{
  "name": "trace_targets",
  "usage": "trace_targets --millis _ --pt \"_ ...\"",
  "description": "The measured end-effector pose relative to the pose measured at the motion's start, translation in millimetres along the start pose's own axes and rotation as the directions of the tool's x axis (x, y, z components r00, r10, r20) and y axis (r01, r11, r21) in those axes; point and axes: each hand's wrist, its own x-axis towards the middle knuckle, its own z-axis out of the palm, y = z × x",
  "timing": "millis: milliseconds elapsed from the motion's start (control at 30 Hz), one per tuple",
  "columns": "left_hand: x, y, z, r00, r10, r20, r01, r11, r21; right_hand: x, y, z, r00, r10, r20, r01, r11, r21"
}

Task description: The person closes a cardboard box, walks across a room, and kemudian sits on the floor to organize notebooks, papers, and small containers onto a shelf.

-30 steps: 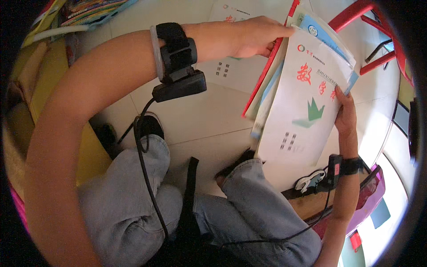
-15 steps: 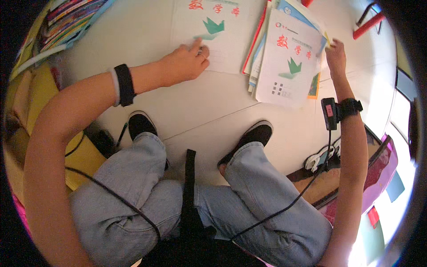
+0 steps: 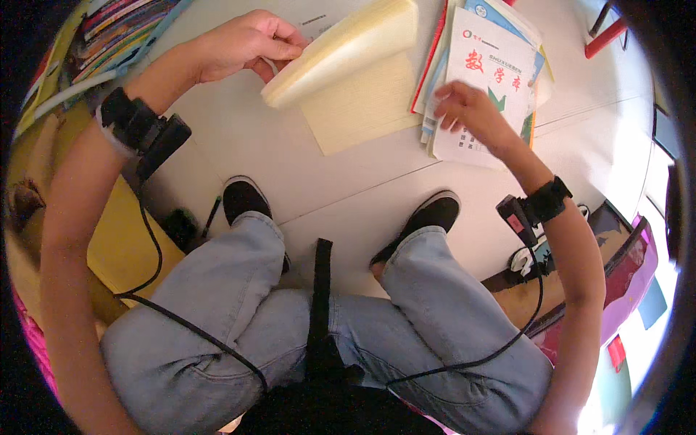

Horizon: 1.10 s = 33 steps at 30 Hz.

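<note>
On the pale floor ahead lies an exercise book (image 3: 366, 109), spread so that its yellowish inner pages show. My left hand (image 3: 243, 47) pinches the raised cover and pages at their left edge between thumb and fingers. My right hand (image 3: 471, 112) is over the lower part of another white exercise book (image 3: 493, 54) with red characters and a green shape. Its fingers are loosely bent and apart, with nothing in them. I cannot tell whether they touch the cover. That book tops a stack of coloured books and papers.
Many books (image 3: 119, 32) stand packed at the upper left, beside a yellow surface (image 3: 123, 246). A red leg-like bar (image 3: 605, 40) is at the upper right. A pink and brown box-like thing (image 3: 616, 283) is at my right. Black cables run from both wrist devices to my waist.
My left hand has moved up and left, lifting the exercise book's cover, so yellowish pages now show. My right hand has left the stack's right edge and moved left over it.
</note>
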Motion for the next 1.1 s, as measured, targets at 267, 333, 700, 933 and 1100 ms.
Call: trace_targets --millis 267,333,700,933,1100 --pt "7.0 -3.2 -19.3 0.994 -0.032 -0.107 0.030 0.999 -0.025 0.4 -5.5 34.7 0.963 0.187 0.195 -0.184 0.982 -0.037" --pt "9.0 -6.1 -25.8 0.998 0.033 -0.062 -0.037 0.998 -0.060 -1.0 -9.6 37.7 0.972 0.157 0.177 -0.169 0.984 0.054" --pt "8.8 0.5 -31.3 1.000 0.028 0.002 -0.028 0.998 -0.061 0.8 -7.0 31.7 0.972 0.171 0.163 -0.203 0.957 0.206" --pt "11.2 0.0 -30.2 1.000 -0.008 0.021 0.008 0.999 -0.034 -0.1 -5.0 35.8 0.985 0.142 0.101 -0.164 0.952 0.260" --pt "10.5 1.9 -26.3 0.998 -0.013 0.058 0.017 0.998 -0.060 -0.2 -7.4 36.0 0.981 0.155 0.120 -0.182 0.949 0.259"
